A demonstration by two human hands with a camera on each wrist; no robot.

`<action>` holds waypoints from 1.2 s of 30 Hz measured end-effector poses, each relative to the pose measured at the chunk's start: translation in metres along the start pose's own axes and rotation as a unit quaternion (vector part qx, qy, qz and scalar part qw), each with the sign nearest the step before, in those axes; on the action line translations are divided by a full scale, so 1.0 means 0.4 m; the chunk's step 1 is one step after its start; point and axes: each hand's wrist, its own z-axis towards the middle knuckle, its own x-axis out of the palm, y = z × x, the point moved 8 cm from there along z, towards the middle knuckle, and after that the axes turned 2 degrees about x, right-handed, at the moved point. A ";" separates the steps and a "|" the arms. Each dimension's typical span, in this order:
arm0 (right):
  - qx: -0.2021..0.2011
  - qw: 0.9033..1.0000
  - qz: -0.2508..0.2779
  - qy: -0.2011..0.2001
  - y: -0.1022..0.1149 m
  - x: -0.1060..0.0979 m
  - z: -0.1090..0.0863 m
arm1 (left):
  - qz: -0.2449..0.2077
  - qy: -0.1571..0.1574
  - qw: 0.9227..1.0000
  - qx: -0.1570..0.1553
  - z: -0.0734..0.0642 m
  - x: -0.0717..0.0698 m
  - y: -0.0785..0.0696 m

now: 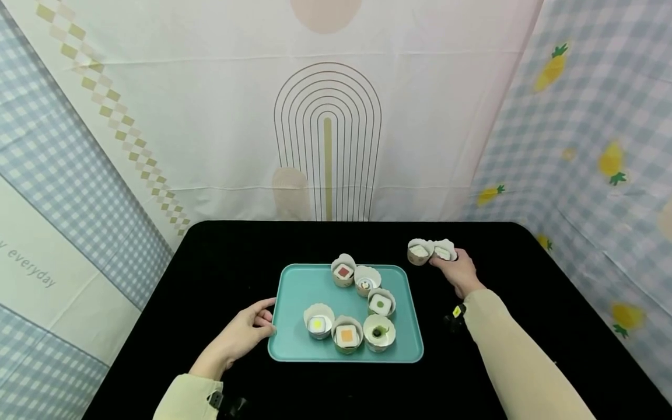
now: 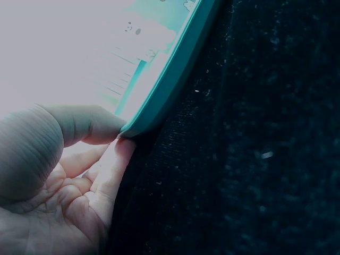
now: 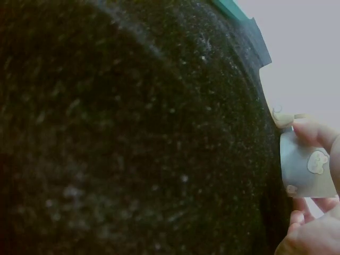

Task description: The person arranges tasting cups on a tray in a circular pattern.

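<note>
My left hand [image 1: 242, 333] pinches the left rim of a turquoise tray [image 1: 291, 291]; in the left wrist view the thumb [image 2: 90, 123] lies over the rim and a finger beneath it. On the tray several paper baking cups stand in a curve, among them one with a red-topped piece [image 1: 343, 272], one with an orange square [image 1: 346, 335] and one with a dark green item [image 1: 379, 332]. Right of the tray, my right hand [image 1: 458, 273] grips a white-filled paper cup [image 1: 444, 251]. A second white-filled cup [image 1: 419, 252] stands against its left side. Cartoon print shows on the gripped cup [image 3: 305, 172].
A black cloth-covered table [image 1: 226, 251] lies under everything. Behind it hangs a pale curtain [image 1: 226, 134] with an arch pattern, and checked cloth [image 1: 593, 192] hangs along the right side.
</note>
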 end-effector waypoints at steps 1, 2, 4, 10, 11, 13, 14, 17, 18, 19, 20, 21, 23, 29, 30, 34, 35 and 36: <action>0.001 1.000 0.004 -0.002 0.000 -0.001 -0.001 | 0.001 -0.001 1.000 0.001 0.000 0.000 0.000; 0.003 1.000 0.008 -0.003 -0.001 -0.002 0.000 | 0.002 -0.002 1.000 0.002 0.000 -0.001 0.001; 0.004 1.000 0.018 0.000 -0.003 -0.003 0.000 | 0.005 -0.004 1.000 0.007 -0.001 -0.001 -0.001; 0.015 1.000 0.019 -0.005 -0.017 -0.025 -0.014 | 0.005 0.004 1.000 0.017 -0.005 0.008 -0.003; 0.013 1.000 0.015 -0.008 -0.016 -0.031 -0.018 | 0.004 0.006 1.000 0.019 -0.005 0.010 -0.003; 0.004 1.000 0.010 -0.021 -0.006 -0.045 -0.028 | 0.005 0.006 1.000 0.023 -0.007 0.011 -0.006; -0.002 0.999 0.010 -0.030 0.001 -0.051 -0.033 | 0.005 0.006 1.000 0.024 -0.008 0.010 -0.008; -0.027 0.998 0.009 -0.063 0.040 -0.064 -0.054 | 0.003 -0.001 1.000 0.024 -0.010 0.004 -0.011; -0.035 0.997 0.008 -0.070 0.055 -0.065 -0.061 | 0.004 -0.001 1.000 0.023 -0.010 0.003 -0.011; -0.042 0.996 0.005 -0.075 0.071 -0.064 -0.070 | 0.005 -0.001 1.000 0.022 -0.009 0.002 -0.010; -0.050 0.996 0.006 -0.077 0.089 -0.061 -0.079 | 0.006 -0.001 1.000 0.022 -0.008 0.002 -0.011; -0.059 0.995 0.005 -0.076 0.109 -0.056 -0.089 | 0.007 -0.001 1.000 0.022 -0.005 0.001 -0.010; -0.075 0.995 0.005 -0.063 0.149 -0.036 -0.108 | 0.010 0.000 1.000 0.023 -0.002 0.001 -0.010; -0.138 0.990 0.011 -0.011 0.286 0.057 -0.170 | 0.006 -0.001 1.000 0.028 -0.002 -0.001 -0.012; -0.150 0.989 0.009 0.000 0.305 0.076 -0.181 | 0.005 -0.001 1.000 0.029 -0.003 -0.001 -0.012; -0.181 0.982 -0.007 0.046 0.360 0.160 -0.225 | 0.002 -0.002 1.000 0.030 -0.006 0.000 -0.011; -0.188 0.980 -0.005 0.060 0.370 0.182 -0.235 | 0.002 -0.003 1.000 0.030 -0.006 0.001 -0.011; -0.193 0.979 -0.011 0.071 0.378 0.203 -0.245 | 0.003 -0.003 1.000 0.030 -0.007 0.001 -0.010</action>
